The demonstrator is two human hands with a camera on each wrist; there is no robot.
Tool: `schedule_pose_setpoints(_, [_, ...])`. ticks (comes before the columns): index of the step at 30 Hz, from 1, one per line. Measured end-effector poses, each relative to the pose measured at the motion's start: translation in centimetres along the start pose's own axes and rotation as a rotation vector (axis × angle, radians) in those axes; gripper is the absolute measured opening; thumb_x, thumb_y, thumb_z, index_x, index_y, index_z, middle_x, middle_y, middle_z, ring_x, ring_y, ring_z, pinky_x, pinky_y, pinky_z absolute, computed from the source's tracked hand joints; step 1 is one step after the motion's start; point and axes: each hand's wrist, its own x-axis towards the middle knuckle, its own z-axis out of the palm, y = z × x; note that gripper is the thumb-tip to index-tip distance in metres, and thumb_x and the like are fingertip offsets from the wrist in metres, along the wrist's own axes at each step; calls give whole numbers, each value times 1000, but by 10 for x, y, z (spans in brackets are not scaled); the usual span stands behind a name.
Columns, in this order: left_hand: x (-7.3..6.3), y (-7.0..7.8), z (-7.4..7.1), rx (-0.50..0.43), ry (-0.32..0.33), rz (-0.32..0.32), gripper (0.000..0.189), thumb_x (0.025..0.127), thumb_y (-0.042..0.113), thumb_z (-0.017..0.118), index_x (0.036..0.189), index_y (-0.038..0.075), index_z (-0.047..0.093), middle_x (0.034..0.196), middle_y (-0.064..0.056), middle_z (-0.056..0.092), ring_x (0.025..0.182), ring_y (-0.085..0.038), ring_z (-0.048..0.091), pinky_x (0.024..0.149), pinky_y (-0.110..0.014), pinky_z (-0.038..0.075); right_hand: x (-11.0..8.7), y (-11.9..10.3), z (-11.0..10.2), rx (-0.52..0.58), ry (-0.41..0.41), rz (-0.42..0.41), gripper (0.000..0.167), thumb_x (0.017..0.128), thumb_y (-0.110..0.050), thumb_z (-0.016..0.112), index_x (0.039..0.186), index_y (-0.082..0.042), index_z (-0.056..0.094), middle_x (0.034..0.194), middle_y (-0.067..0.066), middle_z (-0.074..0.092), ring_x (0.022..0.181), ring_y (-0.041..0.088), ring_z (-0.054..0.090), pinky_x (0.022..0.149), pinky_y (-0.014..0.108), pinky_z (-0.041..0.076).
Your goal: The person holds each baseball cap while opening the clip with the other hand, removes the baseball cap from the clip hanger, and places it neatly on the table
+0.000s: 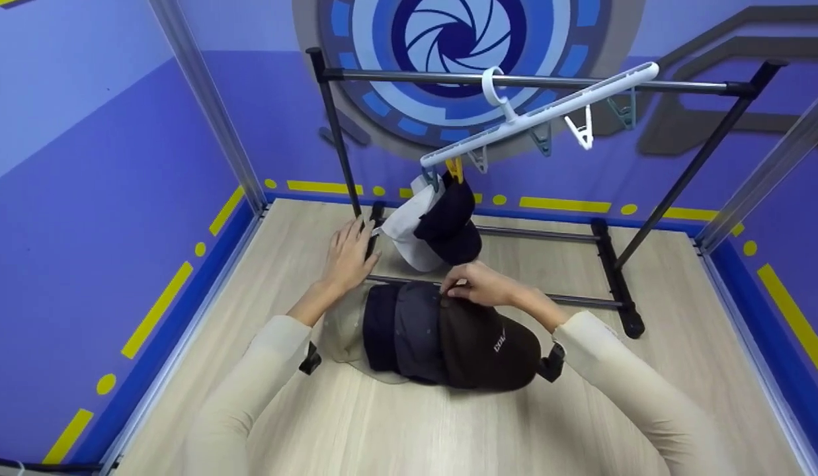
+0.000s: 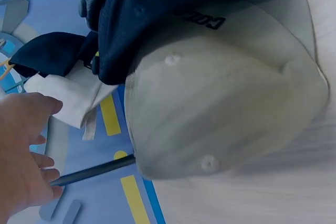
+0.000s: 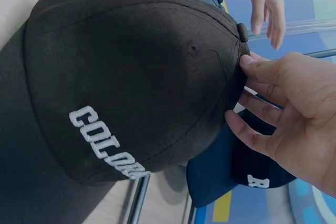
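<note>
A row of nested caps lies on the table in the head view: a dark brown cap [image 1: 488, 350] with white lettering at the right end, then a grey-blue cap [image 1: 416, 330], a navy cap [image 1: 380, 327] and a beige cap [image 1: 342, 334]. My right hand [image 1: 481, 284] pinches the brown cap near its top button, thumb on the near side and fingers behind, as the right wrist view shows. Beside the rack's left post, my left hand [image 1: 347, 258] is held with fingers extended, holding nothing. Just right of it hang a white cap [image 1: 405, 221] and a dark navy cap [image 1: 451, 218].
A white clip hanger [image 1: 541, 119] hangs tilted, left end low, from the rack's top bar [image 1: 409, 77]. A yellow clip [image 1: 454, 169] holds the hanging navy cap. Further right are several clips, including a white clip [image 1: 584, 129]. The rack's right foot [image 1: 617, 284] stands on the table.
</note>
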Motion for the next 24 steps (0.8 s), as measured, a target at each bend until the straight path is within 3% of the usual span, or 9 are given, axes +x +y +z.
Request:
schedule_pose_setpoints(3, [10,8,1,20,24,22,58,97,21,68,148,0,48,154,-26,46,144,-44,41,118,-61,31,3,-2,1,26,6,10,12,97,-3,66,103,-1,76,103,13,76,96,26,71,84,41,59])
schedule_pose_setpoints(11, [44,45,9,-56,138,89,49,93,11,72,138,-1,57,139,-22,59,131,-42,52,110,-58,40,-5,-1,-7,101,54,93,17,100,-5,62,112,-1,74,111,15,73,106,30,69,87,43,60])
schedule_pose_setpoints(18, [77,81,11,-97,105,82,48,96,16,68,139,-1,56,139,-20,59,130,-38,53,108,-53,43,-21,11,-24,48,100,135,18,100,-7,62,113,-4,75,111,12,75,102,28,71,85,43,60])
schedule_pose_setpoints(24, [94,98,21,-190,62,28,49,97,18,66,139,-3,55,140,-22,59,131,-37,54,112,-48,43,-34,25,-35,26,136,153,17,99,-4,63,110,-3,75,106,12,78,98,29,74,80,40,60])
